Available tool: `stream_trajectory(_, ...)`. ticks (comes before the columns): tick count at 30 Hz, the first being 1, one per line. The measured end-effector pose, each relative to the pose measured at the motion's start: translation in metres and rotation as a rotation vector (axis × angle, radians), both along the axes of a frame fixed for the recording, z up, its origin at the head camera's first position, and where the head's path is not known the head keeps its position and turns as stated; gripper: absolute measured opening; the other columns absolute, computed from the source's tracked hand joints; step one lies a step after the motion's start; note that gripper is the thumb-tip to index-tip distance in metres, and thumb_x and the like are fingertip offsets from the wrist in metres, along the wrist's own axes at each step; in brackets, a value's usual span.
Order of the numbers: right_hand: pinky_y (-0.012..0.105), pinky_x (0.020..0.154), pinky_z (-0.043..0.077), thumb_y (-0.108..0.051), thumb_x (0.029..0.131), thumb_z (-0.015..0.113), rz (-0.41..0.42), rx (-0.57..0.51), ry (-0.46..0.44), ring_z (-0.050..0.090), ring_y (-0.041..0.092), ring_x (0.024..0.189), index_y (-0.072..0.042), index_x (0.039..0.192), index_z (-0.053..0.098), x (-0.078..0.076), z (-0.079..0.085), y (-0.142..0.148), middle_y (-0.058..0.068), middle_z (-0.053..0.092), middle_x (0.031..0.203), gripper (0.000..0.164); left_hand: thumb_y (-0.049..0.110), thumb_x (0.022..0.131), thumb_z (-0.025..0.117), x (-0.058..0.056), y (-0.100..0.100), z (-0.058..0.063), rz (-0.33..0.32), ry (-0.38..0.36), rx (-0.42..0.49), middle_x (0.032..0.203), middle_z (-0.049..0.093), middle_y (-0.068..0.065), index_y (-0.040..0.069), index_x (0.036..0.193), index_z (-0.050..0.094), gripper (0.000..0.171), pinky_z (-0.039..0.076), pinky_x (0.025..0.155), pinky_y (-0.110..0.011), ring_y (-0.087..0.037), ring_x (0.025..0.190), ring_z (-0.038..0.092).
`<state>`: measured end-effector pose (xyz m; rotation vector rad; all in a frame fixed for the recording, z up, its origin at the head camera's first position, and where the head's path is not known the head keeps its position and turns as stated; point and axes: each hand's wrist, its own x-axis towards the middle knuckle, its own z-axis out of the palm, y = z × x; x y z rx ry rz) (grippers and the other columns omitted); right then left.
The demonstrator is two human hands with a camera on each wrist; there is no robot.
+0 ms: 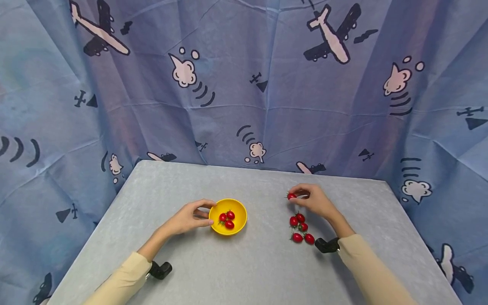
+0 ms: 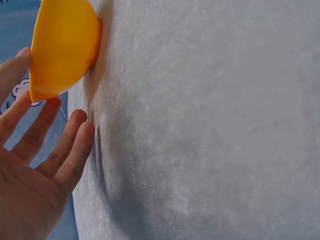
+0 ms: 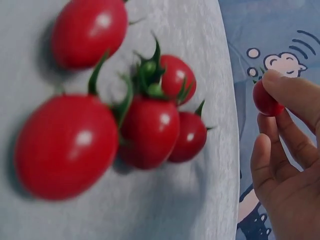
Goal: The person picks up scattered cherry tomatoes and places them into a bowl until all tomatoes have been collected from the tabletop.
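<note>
From my end, the right grip (image 1: 313,201) is narrowed to a pinch, thumb and fingertips on one red tomato (image 3: 265,101) held above the counter (image 1: 259,262). I judge it light, smooth and slightly slippery, firm but easily bruised; I'd hold it gently by its plump sides, clear of the stem. My left grip (image 1: 192,218) is part-way spread, thumb and forefinger holding the rim of the yellow bowl (image 1: 239,212), which looks light and stiff. I count one bowl and nine tomatoes: one pinched, three inside the bowl, five loose tomatoes (image 1: 297,238) on the counter.
</note>
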<state>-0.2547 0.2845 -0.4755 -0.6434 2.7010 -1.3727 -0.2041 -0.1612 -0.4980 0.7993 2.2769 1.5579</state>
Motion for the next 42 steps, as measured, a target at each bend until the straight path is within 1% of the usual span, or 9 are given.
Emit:
stream_trajectory(5,0.039,0.085,0.058,-0.008,0.089,0.080,0.021,-0.030,-0.016,0.068,0.029,0.101,-0.002,0.109,0.074,0.001,0.004,-0.011,0.007,0.073,0.104,0.022,0.007,0.094,0.075,0.001,-0.001,-0.001,-0.003,0.007,0.000,0.138,0.055,-0.022,-0.004,0.139,0.056,0.049,0.057,0.090,-0.034,-0.037,0.109,0.065)
stream_trajectory(9,0.036,0.084,0.058,-0.009,0.089,0.080,0.027,-0.053,-0.030,0.068,0.028,0.101,-0.002,0.108,0.074,0.001,0.007,-0.019,0.007,0.073,0.104,0.021,0.007,0.094,0.075,0.001,0.000,0.000,0.007,-0.004,-0.007,0.139,0.055,-0.021,-0.003,0.139,0.056,0.049,0.056,0.090,-0.034,-0.035,0.109,0.065)
stream_trajectory(14,0.036,0.083,0.058,-0.008,0.089,0.080,0.041,-0.077,-0.018,0.068,0.030,0.099,0.000,0.107,0.075,0.002,0.011,-0.030,0.010,0.073,0.103,0.021,0.007,0.094,0.075,0.001,0.000,0.001,0.010,-0.005,-0.009,0.139,0.055,-0.021,-0.003,0.139,0.056,0.049,0.056,0.091,-0.034,-0.036,0.110,0.065)
stream_trajectory(17,0.035,0.083,0.058,-0.009,0.089,0.081,0.051,-0.086,-0.030,0.068,0.029,0.099,0.000,0.107,0.075,0.004,0.013,-0.038,0.010,0.073,0.103,0.021,0.006,0.094,0.074,0.001,0.000,0.001,0.007,-0.004,-0.009,0.139,0.055,-0.021,-0.003,0.139,0.056,0.049,0.057,0.090,-0.034,-0.036,0.109,0.065)
stream_trajectory(23,0.036,0.082,0.058,-0.008,0.088,0.082,0.072,-0.104,-0.051,0.068,0.026,0.098,-0.002,0.105,0.075,0.007,0.015,-0.054,0.007,0.073,0.101,0.020,0.007,0.094,0.074,0.002,-0.001,0.001,0.007,-0.012,-0.015,0.138,0.056,-0.020,-0.003,0.139,0.056,0.049,0.057,0.090,-0.033,-0.035,0.109,0.065)
stream_trajectory(32,0.032,0.082,0.058,-0.009,0.087,0.082,0.115,-0.129,-0.057,0.068,0.023,0.097,-0.005,0.104,0.075,0.009,0.013,-0.074,0.003,0.073,0.099,0.019,0.006,0.094,0.074,0.001,-0.001,0.000,0.008,-0.010,-0.014,0.138,0.055,-0.021,-0.004,0.139,0.056,0.049,0.057,0.090,-0.033,-0.036,0.109,0.065)
stream_trajectory(38,0.035,0.083,0.058,-0.007,0.086,0.083,0.136,-0.164,-0.061,0.068,0.026,0.097,-0.002,0.104,0.075,0.010,0.013,-0.087,0.007,0.073,0.099,0.020,0.005,0.094,0.074,0.001,0.000,0.001,0.005,-0.003,-0.011,0.139,0.055,-0.022,-0.004,0.138,0.056,0.049,0.056,0.091,-0.035,-0.036,0.109,0.065)
stream_trajectory(41,0.036,0.082,0.059,-0.004,0.086,0.083,0.161,-0.188,-0.058,0.068,0.027,0.096,-0.001,0.104,0.075,0.010,0.013,-0.093,0.008,0.073,0.098,0.020,0.006,0.094,0.074,0.000,0.000,0.001,0.003,0.000,-0.015,0.139,0.055,-0.021,-0.004,0.138,0.056,0.049,0.056,0.091,-0.036,-0.036,0.109,0.065)
stream_trajectory(42,0.035,0.081,0.059,-0.004,0.086,0.083,0.171,-0.193,-0.055,0.068,0.026,0.096,-0.001,0.103,0.075,0.010,0.013,-0.095,0.008,0.073,0.098,0.019,0.006,0.094,0.074,0.000,0.000,0.001,0.003,0.000,-0.016,0.139,0.055,-0.021,-0.004,0.138,0.056,0.049,0.056,0.091,-0.036,-0.036,0.109,0.065)
